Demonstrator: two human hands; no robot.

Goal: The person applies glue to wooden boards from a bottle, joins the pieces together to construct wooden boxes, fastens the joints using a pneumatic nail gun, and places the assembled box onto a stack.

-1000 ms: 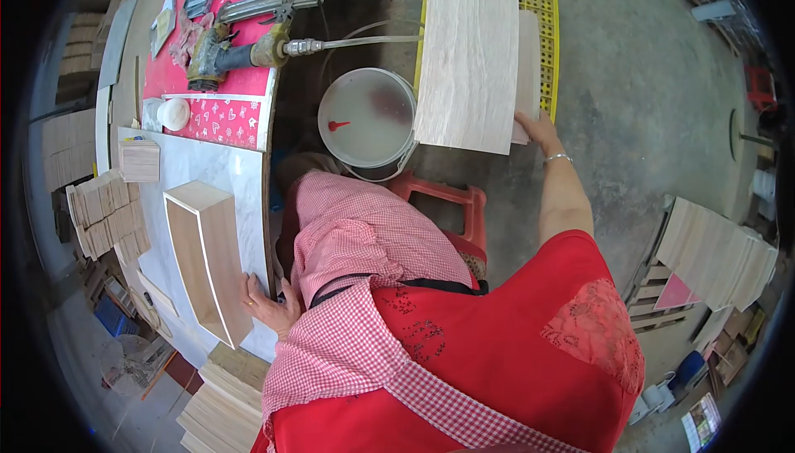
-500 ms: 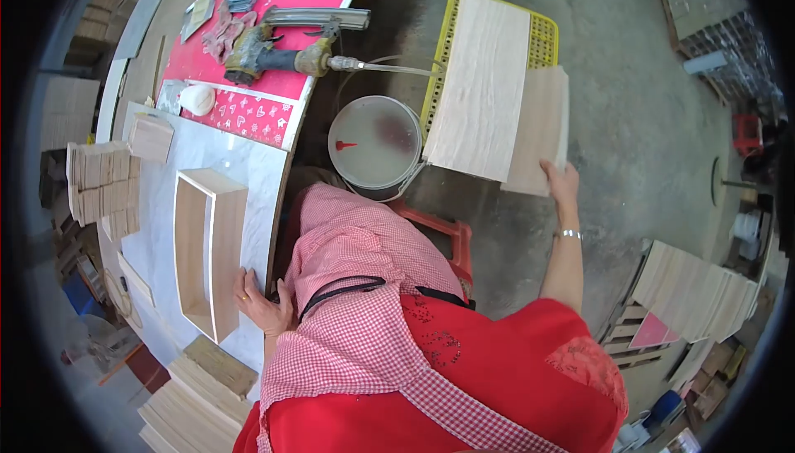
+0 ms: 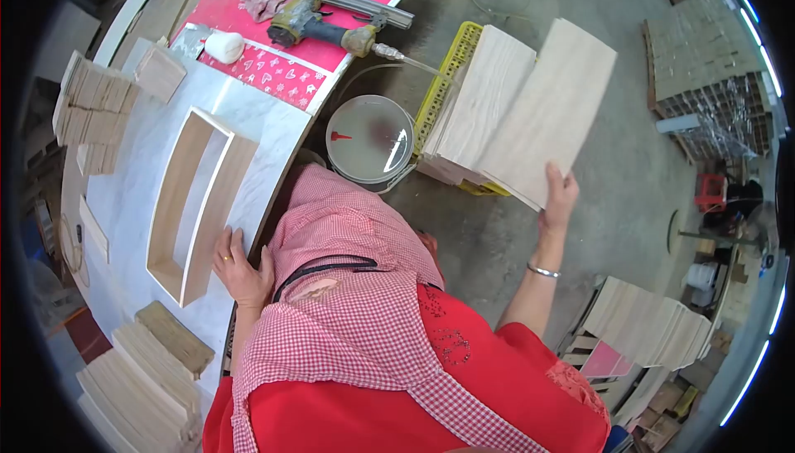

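My right hand [image 3: 561, 196] grips the near end of a thin pale wooden board [image 3: 551, 109], held tilted above and to the right of a stack of similar boards [image 3: 489, 93]. That stack lies on a yellow plastic crate [image 3: 447, 84]. On the left, my left hand [image 3: 243, 269] rests on the table edge, fingers apart, its fingertips close to a rectangular wooden frame [image 3: 217, 213]. The frame stands on the white marbled tabletop [image 3: 277, 142]; whether the fingertips touch it I cannot tell.
A nail gun [image 3: 327, 31] with an air hose lies on the pink table covering [image 3: 248, 6], near a white bottle [image 3: 224, 47]. A lidded bucket [image 3: 370, 140] stands beside the table. Wood pieces are stacked at left [image 3: 95, 105] and lower left [image 3: 141, 387]; more boards [image 3: 646, 320] sit at right.
My right hand has lifted the board up and away from the stack, further to the right. The left hand stays at the table edge by the frame. The view has turned slightly.
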